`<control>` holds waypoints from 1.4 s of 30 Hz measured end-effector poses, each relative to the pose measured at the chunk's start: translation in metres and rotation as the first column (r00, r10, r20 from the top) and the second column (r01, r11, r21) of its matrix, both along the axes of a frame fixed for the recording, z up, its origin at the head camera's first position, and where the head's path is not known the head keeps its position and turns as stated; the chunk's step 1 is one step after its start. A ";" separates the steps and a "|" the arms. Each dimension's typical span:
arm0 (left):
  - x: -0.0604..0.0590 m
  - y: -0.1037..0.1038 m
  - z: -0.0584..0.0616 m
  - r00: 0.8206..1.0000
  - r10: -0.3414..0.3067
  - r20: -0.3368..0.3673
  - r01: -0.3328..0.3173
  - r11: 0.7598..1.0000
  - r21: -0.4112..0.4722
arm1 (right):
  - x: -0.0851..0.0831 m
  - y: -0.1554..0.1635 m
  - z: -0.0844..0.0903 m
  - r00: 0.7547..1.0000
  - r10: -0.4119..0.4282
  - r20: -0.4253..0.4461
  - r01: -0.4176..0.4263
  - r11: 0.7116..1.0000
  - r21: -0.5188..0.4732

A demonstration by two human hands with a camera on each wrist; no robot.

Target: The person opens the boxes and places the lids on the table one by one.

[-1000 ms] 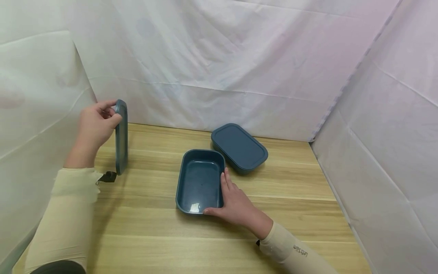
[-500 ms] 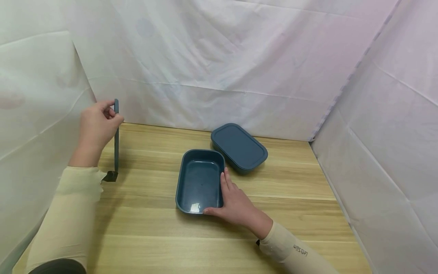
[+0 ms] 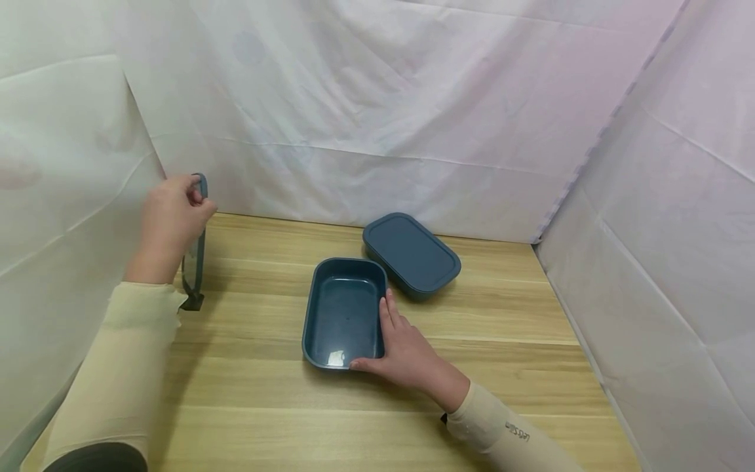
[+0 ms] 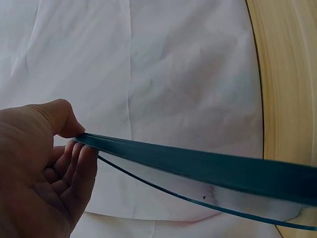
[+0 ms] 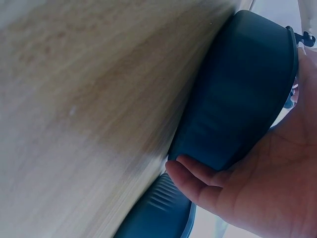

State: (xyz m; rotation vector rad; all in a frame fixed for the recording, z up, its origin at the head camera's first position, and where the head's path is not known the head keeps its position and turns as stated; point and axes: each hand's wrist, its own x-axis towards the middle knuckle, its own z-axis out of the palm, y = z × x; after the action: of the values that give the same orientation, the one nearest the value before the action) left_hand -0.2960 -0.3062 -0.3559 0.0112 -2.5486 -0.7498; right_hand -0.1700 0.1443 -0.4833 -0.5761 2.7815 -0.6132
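Sitting at mid-table: open teal container (image 3: 344, 311), hollow side up, on the wooden table (image 3: 283, 419). Steadying it from its right flank: right hand (image 3: 407, 354), fingers lying straight along the long wall, thumb running along the near corner, nothing pinched or wrapped; in the right wrist view, fingertips (image 5: 198, 173) pressing against the dark outer wall (image 5: 237, 89).

Standing on edge over the table's far-left part, well apart from the container: teal lid (image 3: 196, 252), lower end touching the wood or hovering just above it, impossible to tell which. Pinching its upper end: left hand (image 3: 171, 219), thumb on one face and curled fingers on the other; in the left wrist view, thumb (image 4: 59, 116) bearing down on the rim of the lid (image 4: 208, 166).

Lying just behind the open container, angled and almost touching its far right corner: second teal container (image 3: 411, 254), lid on.

Enclosing table on the back and both sides: white sheeting (image 3: 377, 98).
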 end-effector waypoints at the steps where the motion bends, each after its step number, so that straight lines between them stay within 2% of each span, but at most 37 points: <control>1: -0.001 0.000 -0.001 1.000 0.000 0.002 0.000 1.000 -0.004 | 0.000 0.000 0.000 1.000 0.000 -0.001 0.000 1.000 0.001; 10: -0.007 0.000 -0.003 0.999 -0.016 0.034 0.017 1.000 -0.016 | 0.000 0.000 -0.002 1.000 0.001 -0.001 -0.001 1.000 -0.006; 18: -0.016 0.002 -0.006 0.996 -0.053 0.078 0.052 0.998 0.017 | -0.001 0.000 -0.004 1.000 -0.002 -0.003 0.002 1.000 -0.011; 29: -0.028 0.002 -0.013 0.995 -0.050 0.090 0.049 0.999 0.022 | -0.001 0.000 -0.006 1.000 -0.004 -0.006 0.004 1.000 -0.012; 36: -0.033 0.001 -0.015 0.985 -0.071 0.159 0.063 0.996 0.055 | -0.002 0.001 -0.006 1.000 -0.005 -0.001 0.005 1.000 -0.011; 42: -0.041 -0.001 -0.021 0.975 -0.077 0.208 0.059 0.994 0.093 | -0.002 0.001 -0.008 1.000 -0.007 -0.005 0.007 1.000 -0.013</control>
State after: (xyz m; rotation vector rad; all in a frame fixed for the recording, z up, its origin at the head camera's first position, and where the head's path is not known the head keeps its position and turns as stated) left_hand -0.3370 -0.3076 -0.3765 0.0334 -2.7268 -0.9298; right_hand -0.1720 0.1448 -0.4909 -0.5716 2.7870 -0.6326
